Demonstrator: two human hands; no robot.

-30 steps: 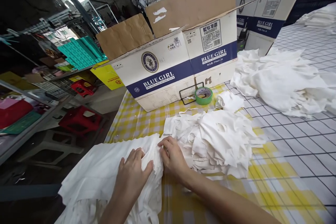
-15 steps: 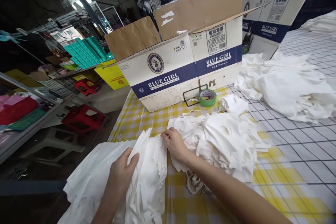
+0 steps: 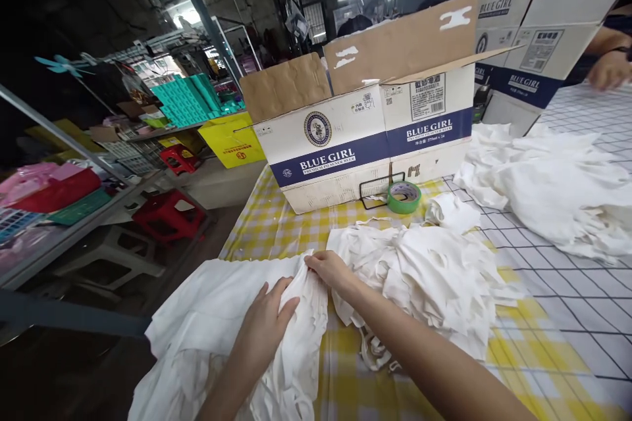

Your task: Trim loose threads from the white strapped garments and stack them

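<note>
A stack of white fabric pieces [image 3: 197, 302] lies at the table's near left side, its left part spread flat and its right part in loose folds. On top of the folds rests my left hand [image 3: 266, 322], open, with thumb and fingers apart. My right hand [image 3: 328, 270] pinches the upper right corner of a white fabric piece [image 3: 309, 276] on this stack. Just right of it is a crumpled heap of white fabric [image 3: 419, 276] with holes and thin strips, partly covered by my right forearm.
A flapped BLUE GIRL carton [image 3: 365, 151] stands behind, with green tape [image 3: 403, 197] and a black wire frame [image 3: 370, 192] before it. More white fabric [image 3: 553, 177] lies right, near another carton [image 3: 523, 66] and another person's hand [image 3: 609, 71]. Red stools [image 3: 168, 214] stand left.
My left hand has loosened from the upright folds and now lies spread on them. My right hand now pinches the fabric corner. The view has shifted, and another person's hand shows at right.
</note>
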